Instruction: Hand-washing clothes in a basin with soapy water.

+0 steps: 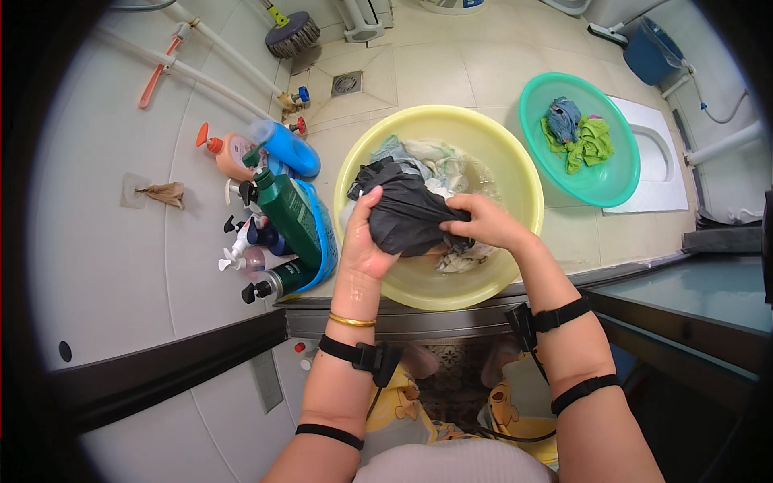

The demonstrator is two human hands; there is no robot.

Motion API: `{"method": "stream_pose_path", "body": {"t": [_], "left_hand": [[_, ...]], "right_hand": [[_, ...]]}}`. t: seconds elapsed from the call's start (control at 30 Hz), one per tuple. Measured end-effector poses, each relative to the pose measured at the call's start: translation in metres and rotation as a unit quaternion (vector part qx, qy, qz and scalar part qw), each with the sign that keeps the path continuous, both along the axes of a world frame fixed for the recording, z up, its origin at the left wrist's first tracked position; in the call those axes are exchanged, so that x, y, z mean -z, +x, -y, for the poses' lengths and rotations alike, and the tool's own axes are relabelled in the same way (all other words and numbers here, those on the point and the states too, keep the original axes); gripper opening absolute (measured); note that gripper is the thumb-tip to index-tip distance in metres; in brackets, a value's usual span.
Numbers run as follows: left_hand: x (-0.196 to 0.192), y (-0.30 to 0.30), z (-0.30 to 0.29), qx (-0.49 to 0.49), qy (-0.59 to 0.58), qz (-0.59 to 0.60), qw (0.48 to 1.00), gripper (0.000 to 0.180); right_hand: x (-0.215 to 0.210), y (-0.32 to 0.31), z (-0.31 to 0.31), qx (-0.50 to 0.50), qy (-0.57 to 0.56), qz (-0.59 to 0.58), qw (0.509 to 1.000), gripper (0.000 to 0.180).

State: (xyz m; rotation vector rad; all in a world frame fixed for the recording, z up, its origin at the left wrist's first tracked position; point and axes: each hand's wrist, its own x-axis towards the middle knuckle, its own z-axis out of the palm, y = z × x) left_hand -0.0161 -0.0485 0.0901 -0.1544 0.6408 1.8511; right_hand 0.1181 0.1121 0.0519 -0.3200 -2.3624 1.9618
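A dark black cloth garment [407, 208] is bunched between my two hands over a yellow basin [529, 169]. My left hand [366, 240] grips its left side, palm turned up and thumb lying on top of the fabric. At the right edge, the fingers of my right hand [489, 223] pinch a gathered part of the same garment. Beneath it, cloudy water fills the basin, with pale wet clothes [443, 167] soaking in it. Some of those clothes are covered by the black one, so their shapes are unclear.
Left of the basin, a blue basket [328, 245] holds several pump bottles, including a green bottle [283, 211]. A green basin [531, 149] with blue and lime cloths stands right, beside a squat toilet [672, 157]. Beyond are a floor drain [347, 83] and a scrubbing brush [294, 37].
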Motion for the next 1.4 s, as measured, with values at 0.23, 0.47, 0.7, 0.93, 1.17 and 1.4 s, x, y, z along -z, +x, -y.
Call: {"method": "stream_pose_path", "body": {"t": [0.23,0.47,0.7,0.93,1.17,1.4], "left_hand": [[0.007,0.000,-0.002,-0.079,-0.013,0.087,0.993,0.052],[0.041,-0.006,-0.007,-0.106,-0.025,0.018,0.994,0.039],[0.029,0.046,-0.034,-0.034,-0.096,0.080,0.992,0.032],[0.041,0.051,-0.037,-0.034,-0.113,-0.045,0.992,0.025],[0.019,0.038,-0.028,0.135,-0.164,-0.115,0.970,0.032],[0.002,0.019,-0.020,0.062,-0.154,-0.121,0.979,0.029]], "right_hand": [[0.036,0.004,-0.012,0.243,-0.169,0.043,0.954,0.025],[-0.029,-0.036,0.067,0.300,0.079,-0.117,0.943,0.021],[-0.012,-0.050,0.061,0.375,0.169,-0.008,0.911,0.018],[-0.012,-0.038,0.070,0.298,0.226,-0.039,0.926,0.021],[0.001,-0.026,0.000,0.340,0.003,0.042,0.939,0.050],[-0.007,-0.008,-0.020,0.151,-0.095,0.035,0.983,0.031]]}}
